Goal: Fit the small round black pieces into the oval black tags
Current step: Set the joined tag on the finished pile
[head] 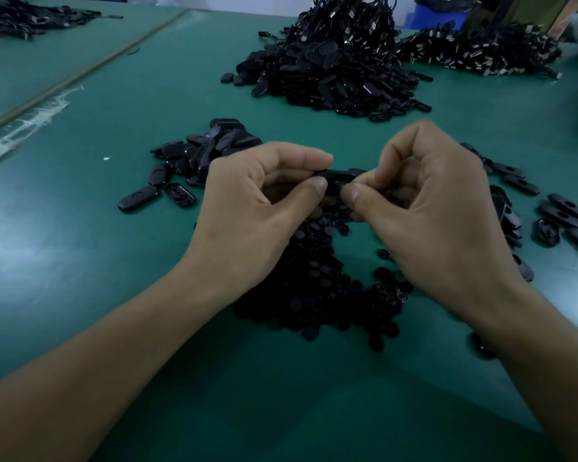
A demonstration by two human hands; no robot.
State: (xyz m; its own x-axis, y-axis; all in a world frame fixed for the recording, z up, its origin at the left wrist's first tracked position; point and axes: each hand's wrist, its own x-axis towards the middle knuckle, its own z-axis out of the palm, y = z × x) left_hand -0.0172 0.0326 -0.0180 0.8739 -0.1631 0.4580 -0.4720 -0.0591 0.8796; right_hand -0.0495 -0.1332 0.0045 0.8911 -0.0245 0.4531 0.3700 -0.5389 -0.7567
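Both hands meet over the middle of the green table (80, 261). My left hand (247, 215) pinches one end of an oval black tag (339, 177) between thumb and forefinger. My right hand (427, 208) pinches the tag's other end, its thumb tip pressing at the tag's lower edge. Whether a round piece sits in the tag is hidden by the fingers. Below the hands lies a heap of small round black pieces (317, 295). Loose oval tags lie in a pile to the left (201, 155) and scattered to the right (528, 208).
A large heap of black tags with cords (334, 71) stands at the back centre, with another spread of them (481, 51) at the back right. A further dark pile (24, 15) lies at the far left. Blue bins (437, 15) stand behind. A table seam (80, 75) runs diagonally on the left.
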